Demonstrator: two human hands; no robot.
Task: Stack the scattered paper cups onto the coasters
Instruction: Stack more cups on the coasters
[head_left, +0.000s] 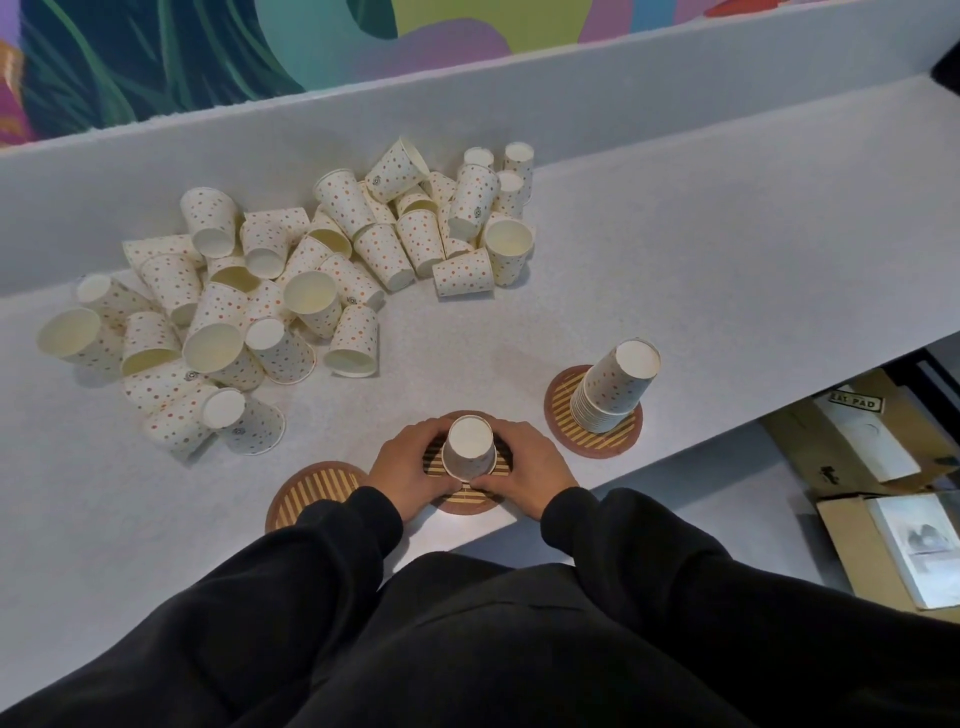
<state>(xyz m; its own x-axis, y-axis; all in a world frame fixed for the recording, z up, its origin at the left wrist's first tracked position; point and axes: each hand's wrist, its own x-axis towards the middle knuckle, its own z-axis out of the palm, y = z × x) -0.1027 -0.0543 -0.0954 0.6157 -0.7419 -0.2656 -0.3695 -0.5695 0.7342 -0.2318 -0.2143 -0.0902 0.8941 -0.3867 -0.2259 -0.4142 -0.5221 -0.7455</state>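
An upside-down dotted paper cup (469, 450) stands on the middle round bamboo coaster (467, 498) near the counter's front edge. My left hand (410, 465) wraps its left side and my right hand (524, 467) its right side, fingers closed around its base. To the right, a stack of several upside-down cups (615, 387) stands on a second coaster (566, 400). A third coaster (311, 493) lies bare at the left. A heap of loose cups (291, 280) lies scattered across the counter's back and left.
The grey counter (675, 270) has a raised back ledge (467, 104) behind the heap and drops off at the front right. Cardboard boxes (857, 509) sit on the floor below at the right. A colourful wall is behind the ledge.
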